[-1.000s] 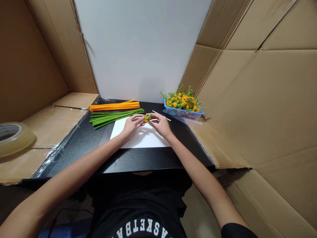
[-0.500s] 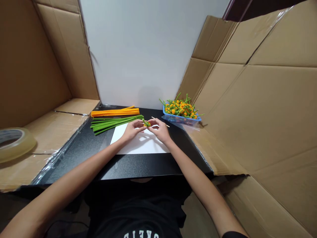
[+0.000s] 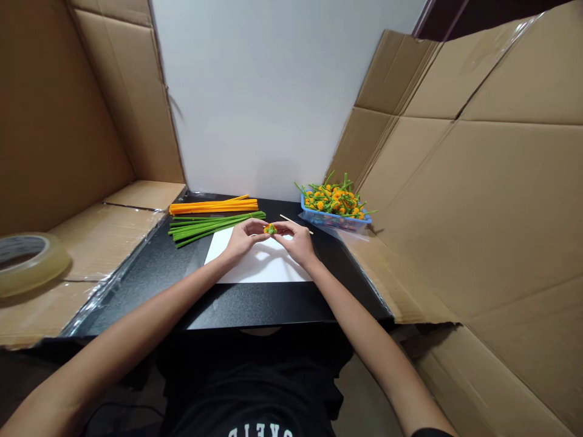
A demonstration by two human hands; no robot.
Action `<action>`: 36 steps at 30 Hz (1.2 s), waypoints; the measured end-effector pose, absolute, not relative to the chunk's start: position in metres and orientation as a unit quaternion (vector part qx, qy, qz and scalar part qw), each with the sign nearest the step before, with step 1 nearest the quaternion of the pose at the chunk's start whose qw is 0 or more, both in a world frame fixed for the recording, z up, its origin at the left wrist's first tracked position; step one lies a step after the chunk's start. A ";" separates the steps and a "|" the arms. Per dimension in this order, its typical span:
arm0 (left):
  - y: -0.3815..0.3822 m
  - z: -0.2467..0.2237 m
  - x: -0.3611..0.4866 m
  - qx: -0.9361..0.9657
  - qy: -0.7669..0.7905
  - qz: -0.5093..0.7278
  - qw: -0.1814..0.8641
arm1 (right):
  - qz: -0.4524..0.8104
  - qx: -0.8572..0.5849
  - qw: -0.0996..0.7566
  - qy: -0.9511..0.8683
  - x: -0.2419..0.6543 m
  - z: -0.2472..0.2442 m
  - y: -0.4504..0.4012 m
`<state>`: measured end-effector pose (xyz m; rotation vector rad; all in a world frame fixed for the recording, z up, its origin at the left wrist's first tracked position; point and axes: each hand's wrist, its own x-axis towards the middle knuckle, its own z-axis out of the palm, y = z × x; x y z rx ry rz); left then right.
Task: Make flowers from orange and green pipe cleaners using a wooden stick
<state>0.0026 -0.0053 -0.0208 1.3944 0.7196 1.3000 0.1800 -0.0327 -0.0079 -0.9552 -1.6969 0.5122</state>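
Note:
Both my hands meet above a white paper sheet (image 3: pixel 257 267), with the fingertips of my left hand (image 3: pixel 243 238) and my right hand (image 3: pixel 295 241) pinching a small orange and green pipe-cleaner bud (image 3: pixel 270 229). A thin wooden stick (image 3: pixel 297 224) runs right from near my right fingers; whether it is held or resting on the table, I cannot tell. Left of my hands lie a bundle of green pipe cleaners (image 3: pixel 214 224) and, behind it, a bundle of orange pipe cleaners (image 3: pixel 214 207).
A blue plastic basket (image 3: pixel 334 220) at the back right holds several orange-and-green pipe-cleaner flowers (image 3: pixel 334 200). All this lies on a black table (image 3: pixel 255 306). Cardboard sheets (image 3: pixel 455 212) line both sides, a white board (image 3: pixel 273 97) stands behind, and a clear tape roll (image 3: pixel 27 264) sits left.
The green strand that stood up from the bud is now tucked in, leaving a rounder shape between my fingers. The whole scene sits slightly lower in view than a second ago.

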 end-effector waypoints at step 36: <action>0.039 -0.025 -0.059 0.762 0.607 0.214 -0.075 | 0.221 -0.391 0.605 -0.657 0.179 -0.008 -0.033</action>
